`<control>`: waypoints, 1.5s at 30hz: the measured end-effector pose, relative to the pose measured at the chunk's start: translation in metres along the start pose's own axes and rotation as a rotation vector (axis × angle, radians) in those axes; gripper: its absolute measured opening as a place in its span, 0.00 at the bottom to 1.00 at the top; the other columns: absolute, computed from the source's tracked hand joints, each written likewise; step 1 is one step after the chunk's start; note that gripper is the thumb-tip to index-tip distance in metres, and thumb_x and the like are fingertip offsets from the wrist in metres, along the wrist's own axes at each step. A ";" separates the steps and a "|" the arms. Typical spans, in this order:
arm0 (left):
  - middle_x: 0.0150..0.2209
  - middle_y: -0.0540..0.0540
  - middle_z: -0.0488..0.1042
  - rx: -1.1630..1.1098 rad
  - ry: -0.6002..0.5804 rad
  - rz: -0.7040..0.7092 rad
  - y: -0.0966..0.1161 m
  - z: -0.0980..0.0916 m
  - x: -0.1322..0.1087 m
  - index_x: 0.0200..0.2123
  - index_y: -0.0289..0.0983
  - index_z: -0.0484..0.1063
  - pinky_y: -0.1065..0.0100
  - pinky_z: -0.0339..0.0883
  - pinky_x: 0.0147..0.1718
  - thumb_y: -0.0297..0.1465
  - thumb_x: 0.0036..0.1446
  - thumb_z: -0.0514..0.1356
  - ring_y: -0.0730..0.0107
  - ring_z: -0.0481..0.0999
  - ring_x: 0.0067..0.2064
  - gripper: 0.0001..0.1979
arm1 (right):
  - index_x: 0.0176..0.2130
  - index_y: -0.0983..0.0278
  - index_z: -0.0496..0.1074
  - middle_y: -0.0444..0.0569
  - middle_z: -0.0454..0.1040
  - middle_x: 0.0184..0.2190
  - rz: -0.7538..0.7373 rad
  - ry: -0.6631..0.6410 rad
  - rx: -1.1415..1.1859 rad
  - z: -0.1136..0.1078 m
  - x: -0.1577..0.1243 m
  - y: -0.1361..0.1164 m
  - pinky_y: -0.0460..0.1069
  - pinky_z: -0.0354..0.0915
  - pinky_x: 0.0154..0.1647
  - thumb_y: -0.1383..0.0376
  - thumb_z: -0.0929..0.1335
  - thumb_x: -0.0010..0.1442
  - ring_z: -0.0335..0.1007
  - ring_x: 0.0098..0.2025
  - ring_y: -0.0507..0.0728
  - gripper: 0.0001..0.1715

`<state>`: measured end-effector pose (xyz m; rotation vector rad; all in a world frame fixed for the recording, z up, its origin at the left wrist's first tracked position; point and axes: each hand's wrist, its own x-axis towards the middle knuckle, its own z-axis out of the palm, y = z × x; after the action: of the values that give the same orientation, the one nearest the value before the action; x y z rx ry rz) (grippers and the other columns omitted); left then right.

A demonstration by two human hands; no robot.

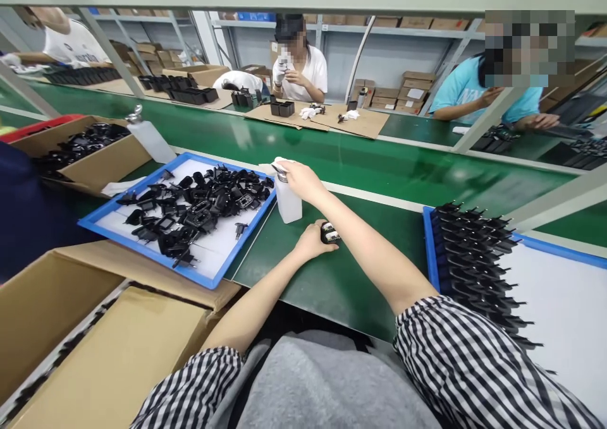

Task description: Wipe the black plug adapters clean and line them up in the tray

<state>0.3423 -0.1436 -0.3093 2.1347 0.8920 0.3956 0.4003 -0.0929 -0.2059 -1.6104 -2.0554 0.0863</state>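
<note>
My left hand (313, 242) is closed around a small black plug adapter (331, 232), low over the green bench, with a pale face of the adapter turned up. My right hand (300, 180) reaches across above it to the top of a white dispenser bottle (289, 204). Its fingers are pressed together on a white cloth (267, 169) at the bottle's metal top. A thin dark tip also shows by these fingers; its kind is unclear. Left of the bottle, a blue-rimmed tray (214, 282) carries a loose heap of black plug adapters (203, 211).
On the right, black adapters (474, 271) stand in rows in another blue-rimmed tray (564, 302). A second bottle (150, 139) and a carton of black parts (102, 163) are at the left. Open cardboard boxes (118, 353) sit at lower left. Several co-workers (310, 69) sit opposite.
</note>
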 end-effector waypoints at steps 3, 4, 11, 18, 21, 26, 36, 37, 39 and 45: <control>0.37 0.42 0.67 0.055 -0.025 -0.008 0.000 -0.001 -0.010 0.43 0.32 0.57 0.63 0.61 0.38 0.36 0.31 0.63 0.60 0.65 0.41 0.33 | 0.46 0.70 0.62 0.53 0.65 0.44 -0.001 0.002 -0.005 -0.001 -0.002 -0.002 0.50 0.57 0.43 0.79 0.54 0.49 0.59 0.46 0.57 0.25; 0.37 0.42 0.66 0.062 -0.032 0.000 -0.001 -0.003 -0.014 0.43 0.32 0.57 0.64 0.61 0.38 0.36 0.31 0.63 0.60 0.65 0.42 0.33 | 0.46 0.70 0.62 0.53 0.65 0.44 0.003 0.004 -0.009 -0.001 -0.002 -0.002 0.50 0.57 0.43 0.78 0.54 0.49 0.59 0.46 0.57 0.25; 0.42 0.43 0.63 0.097 0.035 0.036 -0.010 -0.006 -0.044 0.43 0.35 0.57 0.63 0.58 0.43 0.42 0.28 0.63 0.59 0.60 0.46 0.37 | 0.47 0.71 0.61 0.53 0.64 0.46 -0.004 0.053 0.003 0.004 -0.003 0.001 0.50 0.55 0.45 0.77 0.54 0.49 0.57 0.48 0.57 0.25; 0.35 0.44 0.66 0.150 0.123 -0.121 -0.003 0.002 -0.052 0.36 0.35 0.60 0.62 0.61 0.37 0.47 0.24 0.63 0.58 0.64 0.42 0.34 | 0.44 0.70 0.63 0.51 0.66 0.44 0.082 0.172 0.201 -0.001 -0.004 0.006 0.52 0.56 0.45 0.74 0.54 0.50 0.59 0.46 0.58 0.22; 0.41 0.41 0.64 0.085 0.107 -0.111 -0.007 0.001 -0.053 0.42 0.34 0.57 0.61 0.58 0.42 0.45 0.21 0.64 0.56 0.61 0.46 0.41 | 0.40 0.70 0.66 0.49 0.69 0.38 0.330 0.365 0.475 -0.007 -0.026 0.013 0.53 0.59 0.41 0.71 0.55 0.50 0.63 0.41 0.57 0.19; 0.52 0.42 0.56 -0.104 -0.114 0.122 -0.018 -0.009 -0.050 0.53 0.37 0.40 0.64 0.48 0.50 0.37 0.29 0.64 0.62 0.54 0.53 0.49 | 0.32 0.68 0.69 0.48 0.72 0.30 0.639 0.519 0.813 0.006 -0.117 0.031 0.55 0.60 0.40 0.66 0.60 0.46 0.66 0.35 0.57 0.13; 0.43 0.48 0.66 -0.072 0.051 -0.039 0.000 0.013 -0.053 0.43 0.38 0.60 0.66 0.58 0.43 0.36 0.34 0.62 0.64 0.65 0.43 0.29 | 0.38 0.68 0.67 0.53 0.71 0.34 0.746 0.530 0.548 0.031 -0.204 0.036 0.57 0.61 0.39 0.63 0.58 0.50 0.66 0.37 0.59 0.18; 0.43 0.49 0.66 -0.084 0.059 -0.045 0.001 0.014 -0.054 0.44 0.38 0.59 0.66 0.58 0.43 0.36 0.34 0.62 0.64 0.65 0.43 0.29 | 0.40 0.68 0.66 0.53 0.71 0.35 0.694 0.469 0.446 0.031 -0.202 0.032 0.57 0.61 0.39 0.63 0.57 0.51 0.66 0.38 0.59 0.18; 0.43 0.50 0.67 -0.093 0.089 -0.051 0.004 0.016 -0.054 0.44 0.38 0.59 0.66 0.57 0.44 0.35 0.34 0.62 0.64 0.65 0.43 0.30 | 0.43 0.66 0.65 0.53 0.69 0.39 0.562 0.315 0.280 0.034 -0.196 0.024 0.55 0.61 0.40 0.66 0.55 0.52 0.64 0.41 0.59 0.20; 0.41 0.50 0.69 -0.151 0.111 -0.070 0.004 0.019 -0.050 0.44 0.39 0.58 0.67 0.59 0.41 0.31 0.34 0.61 0.65 0.66 0.42 0.29 | 0.46 0.68 0.61 0.55 0.63 0.46 0.300 0.184 -0.025 0.052 -0.198 -0.001 0.61 0.47 0.50 0.74 0.52 0.51 0.50 0.53 0.58 0.24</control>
<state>0.3187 -0.1911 -0.3185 1.9533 0.9655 0.5336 0.4075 -0.2620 -0.3220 -1.8582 -1.6739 0.0176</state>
